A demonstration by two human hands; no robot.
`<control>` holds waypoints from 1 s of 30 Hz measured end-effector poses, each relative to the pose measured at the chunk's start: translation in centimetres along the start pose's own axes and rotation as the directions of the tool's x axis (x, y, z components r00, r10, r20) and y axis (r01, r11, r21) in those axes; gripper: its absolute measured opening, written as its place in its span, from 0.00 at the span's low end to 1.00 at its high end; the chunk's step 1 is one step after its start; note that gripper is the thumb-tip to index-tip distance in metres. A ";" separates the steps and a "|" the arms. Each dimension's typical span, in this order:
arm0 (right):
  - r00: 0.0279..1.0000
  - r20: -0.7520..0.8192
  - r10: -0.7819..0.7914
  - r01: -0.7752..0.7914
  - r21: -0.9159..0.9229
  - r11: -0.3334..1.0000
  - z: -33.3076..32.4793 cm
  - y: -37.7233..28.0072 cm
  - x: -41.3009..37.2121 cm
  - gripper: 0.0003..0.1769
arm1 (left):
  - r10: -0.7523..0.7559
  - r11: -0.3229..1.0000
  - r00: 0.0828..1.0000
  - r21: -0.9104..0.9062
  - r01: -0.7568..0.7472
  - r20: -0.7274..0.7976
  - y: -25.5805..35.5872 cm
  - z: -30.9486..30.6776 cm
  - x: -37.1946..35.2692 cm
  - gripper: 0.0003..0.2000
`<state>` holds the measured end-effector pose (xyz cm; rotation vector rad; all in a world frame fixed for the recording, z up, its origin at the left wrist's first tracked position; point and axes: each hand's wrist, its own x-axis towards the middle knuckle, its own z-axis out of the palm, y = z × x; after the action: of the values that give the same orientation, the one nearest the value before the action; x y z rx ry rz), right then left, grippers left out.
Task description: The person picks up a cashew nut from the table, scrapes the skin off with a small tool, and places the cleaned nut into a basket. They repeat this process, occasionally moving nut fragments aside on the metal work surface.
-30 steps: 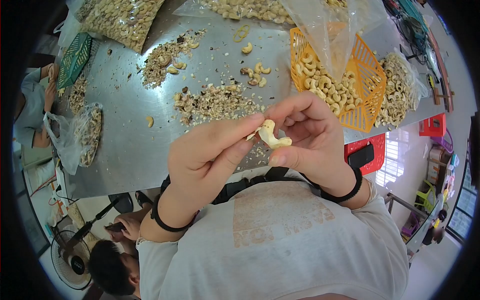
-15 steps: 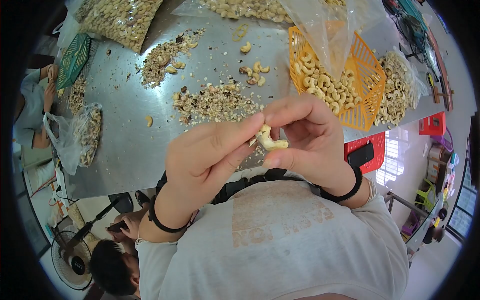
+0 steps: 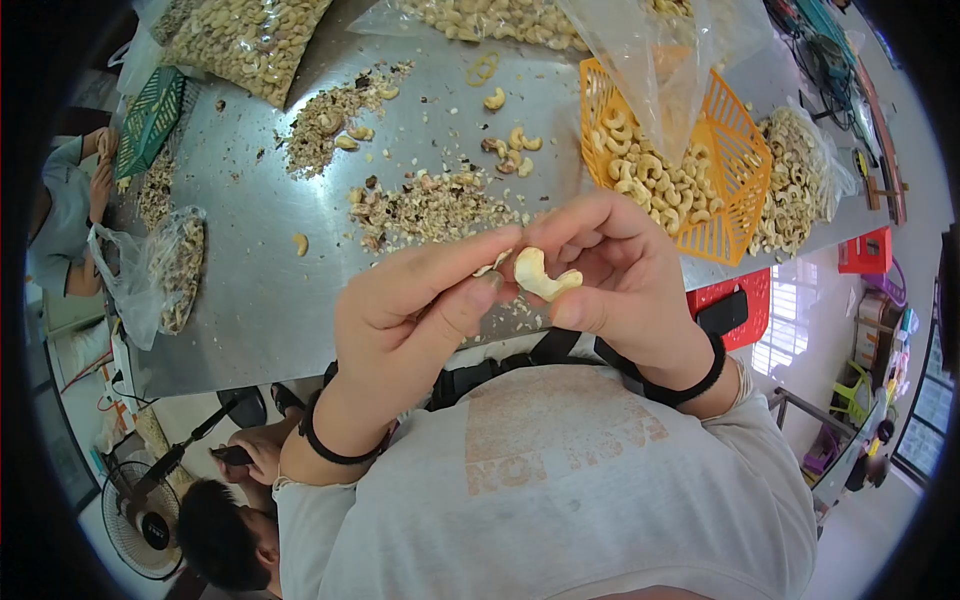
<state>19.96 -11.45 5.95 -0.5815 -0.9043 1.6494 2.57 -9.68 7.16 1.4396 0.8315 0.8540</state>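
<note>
Above the near edge of the metal table (image 3: 250,320), the person's right hand (image 3: 635,265) holds a curved, pale cashew kernel (image 3: 546,277) between thumb and fingers, its hollow side turned upward. The left hand (image 3: 410,285) comes in close beside it, thumb and forefinger drawn narrow on a thin, pale flake (image 3: 494,265); both hands wear a dark band at the wrist. Just beyond them, toward the far edge, lies a mound of crumbs (image 3: 430,208) flecked with dark bits, and farther off to its left a second mound (image 3: 322,130). A small cluster of kernels (image 3: 515,152) sits beyond the nearer mound, and one loose kernel (image 3: 300,243) lies apart toward the left edge. To the right, by the near edge, an orange basket (image 3: 735,160) holds many kernels (image 3: 660,190), with a clear plastic bag (image 3: 655,85) hanging partly over it; a heap of nuts (image 3: 790,185) lies beside the basket, at the right edge. A filled bag (image 3: 245,45) stands near the far left corner, while a green basket (image 3: 150,120) and a smaller bag of nuts (image 3: 178,275) line the left edge, where another person's arms (image 3: 98,190) show.
</note>
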 end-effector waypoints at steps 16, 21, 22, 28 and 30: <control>0.991 -0.112 0.068 -0.061 0.064 0.996 -0.3 0.2 0.2 0.09 | 0.244 0.922 0.968 0.295 -0.249 0.057 0.0 0.7 0.4 0.17; 0.982 -0.173 0.070 -0.069 0.011 0.998 -0.2 0.3 0.1 0.09 | 0.220 0.928 0.974 0.296 -0.225 0.050 -0.1 1.0 0.3 0.18; 0.982 -0.173 0.070 -0.069 0.011 0.998 -0.2 0.3 0.1 0.09 | 0.231 0.930 0.972 0.285 -0.232 0.038 -0.1 1.1 0.3 0.19; 0.983 -0.171 0.072 -0.073 -0.001 0.997 0.0 0.5 0.0 0.10 | 0.240 0.925 0.970 0.297 -0.236 0.023 -0.3 1.2 0.3 0.20; 0.986 -0.155 0.066 -0.069 -0.013 0.998 0.0 0.6 0.0 0.10 | 0.234 0.922 0.972 0.313 -0.229 0.024 -0.3 1.1 0.3 0.20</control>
<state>19.64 -11.51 5.45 -0.7495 -0.7946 1.6325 3.72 -9.91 6.82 1.8428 0.8449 0.9389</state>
